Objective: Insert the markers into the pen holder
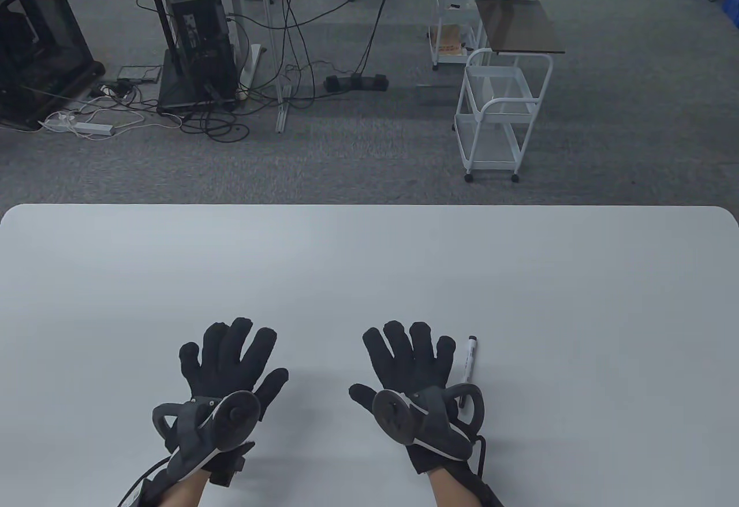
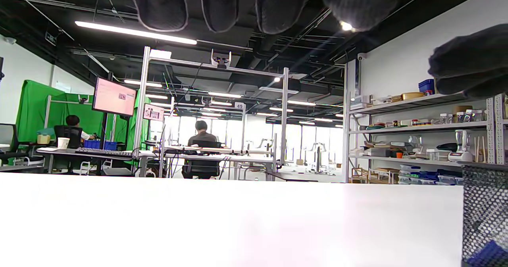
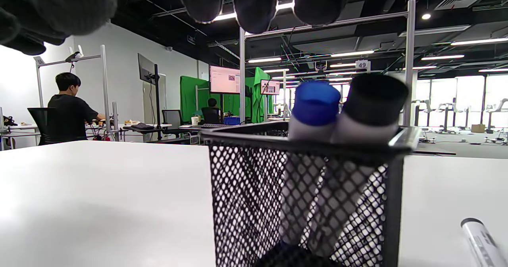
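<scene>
Both hands flat over white tabletop (image 1: 369, 264), fingers spread, holding nothing. Left hand (image 1: 231, 365) at 7 o'clock, right hand (image 1: 407, 365) at 5 o'clock. Loose black-capped marker (image 1: 468, 361) lies on tabletop just beside right hand, at its 3 o'clock side. Black mesh pen holder (image 3: 254, 195) shows only in the wrist views, probably hidden under right hand in table view; it holds a blue-capped marker (image 3: 313, 108) and a second black-capped marker (image 3: 373, 100), both leaning.
</scene>
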Tool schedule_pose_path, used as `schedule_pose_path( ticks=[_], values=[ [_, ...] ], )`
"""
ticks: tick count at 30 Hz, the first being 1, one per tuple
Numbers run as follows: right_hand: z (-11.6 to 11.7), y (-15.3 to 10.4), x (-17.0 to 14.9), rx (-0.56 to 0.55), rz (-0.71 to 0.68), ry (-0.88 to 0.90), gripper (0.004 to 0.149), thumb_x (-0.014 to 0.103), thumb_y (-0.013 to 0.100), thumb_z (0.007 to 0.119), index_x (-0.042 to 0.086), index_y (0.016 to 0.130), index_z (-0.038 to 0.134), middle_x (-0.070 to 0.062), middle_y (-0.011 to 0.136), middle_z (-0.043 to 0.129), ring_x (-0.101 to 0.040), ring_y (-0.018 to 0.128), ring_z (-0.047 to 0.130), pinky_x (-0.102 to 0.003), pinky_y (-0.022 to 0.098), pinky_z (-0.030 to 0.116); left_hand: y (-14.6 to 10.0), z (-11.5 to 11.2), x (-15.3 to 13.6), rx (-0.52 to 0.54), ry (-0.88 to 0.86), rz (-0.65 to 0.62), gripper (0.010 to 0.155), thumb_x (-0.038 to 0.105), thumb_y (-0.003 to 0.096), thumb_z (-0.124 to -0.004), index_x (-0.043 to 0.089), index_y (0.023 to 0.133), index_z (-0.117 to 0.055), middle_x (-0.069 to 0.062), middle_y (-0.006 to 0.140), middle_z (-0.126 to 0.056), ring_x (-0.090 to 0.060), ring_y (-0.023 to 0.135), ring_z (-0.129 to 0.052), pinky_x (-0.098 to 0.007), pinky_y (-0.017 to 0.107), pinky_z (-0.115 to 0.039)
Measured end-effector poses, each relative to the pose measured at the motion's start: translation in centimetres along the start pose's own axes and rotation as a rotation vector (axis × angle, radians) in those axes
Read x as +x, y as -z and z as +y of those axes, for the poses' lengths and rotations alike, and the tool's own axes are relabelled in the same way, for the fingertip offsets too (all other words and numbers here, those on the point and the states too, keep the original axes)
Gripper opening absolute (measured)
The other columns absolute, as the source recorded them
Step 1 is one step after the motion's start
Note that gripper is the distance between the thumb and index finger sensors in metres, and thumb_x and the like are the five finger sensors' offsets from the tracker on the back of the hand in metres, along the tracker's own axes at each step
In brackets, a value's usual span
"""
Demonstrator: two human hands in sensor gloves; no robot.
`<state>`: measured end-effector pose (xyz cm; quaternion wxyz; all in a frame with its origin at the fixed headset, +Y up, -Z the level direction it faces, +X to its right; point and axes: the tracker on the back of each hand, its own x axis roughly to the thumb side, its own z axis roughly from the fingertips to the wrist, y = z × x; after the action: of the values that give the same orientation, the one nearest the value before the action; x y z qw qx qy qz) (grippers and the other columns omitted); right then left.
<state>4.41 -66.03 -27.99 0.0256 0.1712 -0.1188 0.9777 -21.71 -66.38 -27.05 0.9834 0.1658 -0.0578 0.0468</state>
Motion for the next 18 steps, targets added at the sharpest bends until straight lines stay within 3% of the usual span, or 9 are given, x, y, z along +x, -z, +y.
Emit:
schedule_pose_path(
  ticks=[13, 18],
  values=[
    [0.0, 0.1, 0.2, 0.003, -0.001, -0.006, 0.083, 0.067, 0.056, 0.062, 0.021, 0.122, 0.043, -0.021, 0.128, 0.046, -0.060, 0.113, 0.048, -0.077, 0.070, 0.030, 0.1, -0.2, 0.0, -0.014, 0.007, -0.002, 0.065, 0.062, 0.0573, -0.064, 0.039, 0.117, -0.051, -0.005, 0.131, -0.042, -0.047, 0.123, -0.048, -0.077, 0.081, -0.035],
    [-1.2, -0.2, 0.4, -0.028, -0.005, 0.015, 0.083, 0.067, 0.056, 0.062, 0.021, 0.122, 0.043, -0.021, 0.128, 0.046, -0.060, 0.113, 0.049, -0.077, 0.070, 0.031, 0.1, 0.2, -0.3, 0.003, 0.008, 0.008, 0.065, 0.062, 0.0574, -0.065, 0.039, 0.117, -0.052, -0.005, 0.130, -0.042, -0.048, 0.122, -0.048, -0.077, 0.081, -0.036]
  ],
)
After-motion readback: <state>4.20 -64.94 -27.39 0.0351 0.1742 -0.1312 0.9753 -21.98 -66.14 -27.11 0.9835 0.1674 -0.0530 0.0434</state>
